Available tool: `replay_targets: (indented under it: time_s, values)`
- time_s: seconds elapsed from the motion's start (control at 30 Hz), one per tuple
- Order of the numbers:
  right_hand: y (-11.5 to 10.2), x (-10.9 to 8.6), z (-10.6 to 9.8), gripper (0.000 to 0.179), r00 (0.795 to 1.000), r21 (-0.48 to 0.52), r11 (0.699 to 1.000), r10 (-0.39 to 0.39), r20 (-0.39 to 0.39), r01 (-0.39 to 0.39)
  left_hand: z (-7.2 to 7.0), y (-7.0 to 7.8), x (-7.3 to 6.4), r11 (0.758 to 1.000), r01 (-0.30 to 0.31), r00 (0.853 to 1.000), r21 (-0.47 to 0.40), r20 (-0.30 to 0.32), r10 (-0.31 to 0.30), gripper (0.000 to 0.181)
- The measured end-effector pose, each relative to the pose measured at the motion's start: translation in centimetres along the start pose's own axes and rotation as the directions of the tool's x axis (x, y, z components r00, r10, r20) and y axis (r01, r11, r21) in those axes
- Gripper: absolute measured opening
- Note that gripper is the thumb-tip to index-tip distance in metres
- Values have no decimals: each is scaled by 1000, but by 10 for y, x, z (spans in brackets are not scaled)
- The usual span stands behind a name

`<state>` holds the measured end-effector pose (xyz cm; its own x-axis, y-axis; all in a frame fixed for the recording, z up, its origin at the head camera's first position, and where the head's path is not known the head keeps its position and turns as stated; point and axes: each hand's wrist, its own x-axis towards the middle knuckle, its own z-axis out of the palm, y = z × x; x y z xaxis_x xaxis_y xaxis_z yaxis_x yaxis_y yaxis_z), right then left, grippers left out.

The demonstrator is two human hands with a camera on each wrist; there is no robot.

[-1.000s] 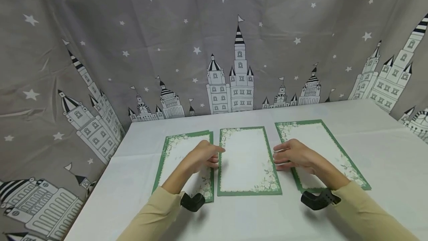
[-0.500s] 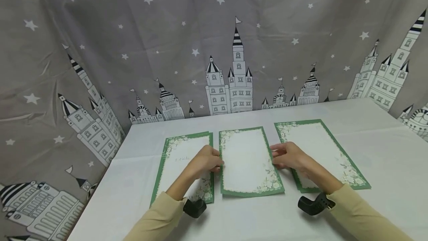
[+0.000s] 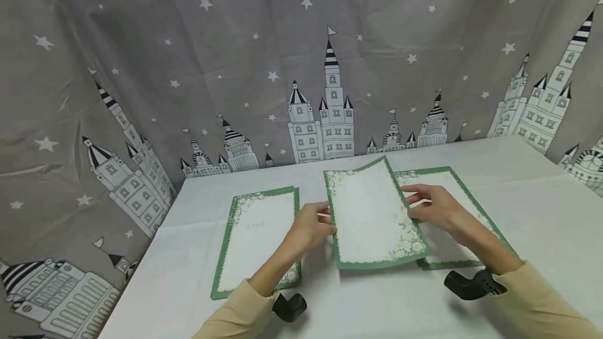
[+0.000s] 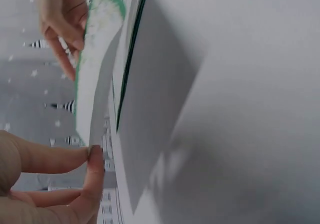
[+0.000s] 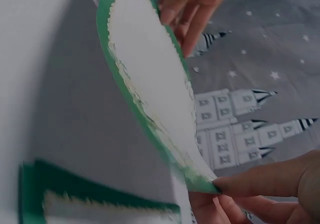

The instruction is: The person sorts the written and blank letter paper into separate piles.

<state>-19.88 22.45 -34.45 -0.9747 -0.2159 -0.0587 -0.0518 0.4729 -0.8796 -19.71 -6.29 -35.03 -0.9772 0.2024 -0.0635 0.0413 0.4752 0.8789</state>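
A sheet of paper [image 3: 369, 213] with a green border and pale flowers is raised off the white table and bows slightly between both hands. My left hand [image 3: 311, 224] pinches its left edge; in the left wrist view, thumb and index finger meet on the paper's edge. On the opposite side, my right hand [image 3: 435, 208] pinches the right edge, thumb on top in the right wrist view. The sheet's lower right corner overlaps a stack of similar sheets [image 3: 464, 192] in the head view. Left of my left hand lies another stack [image 3: 254, 245], its top sheet bearing faint handwriting.
The white-covered table [image 3: 188, 213] reaches back to a grey curtain [image 3: 264, 9] printed with castles and stars. Black wrist straps with camera mounts [image 3: 289, 307] sit at both cuffs.
Both hands have taken hold of the middle sheet, lifted it off the table and carried it to the right, towards the right-hand stack. The two stacks stay where they were.
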Motion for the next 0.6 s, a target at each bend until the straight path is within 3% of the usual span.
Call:
replay_targets:
  time_s: [0.3, 0.47, 0.6]
  values:
    - [11, -17, -51, 64, 997, -137, 990, 11, -82, -23, 49, 10, 16, 986, -162, 987, -27, -26, 161, 65]
    - [25, -25, -74, 57, 994, -209, 977, 16, -109, -39, 82, 19, 22, 982, -180, 983, -50, 39, 182, 63]
    - [39, -28, -82, 50, 989, -265, 962, 27, -145, -65, 107, 22, 27, 975, -219, 971, -24, 95, 220, 41]
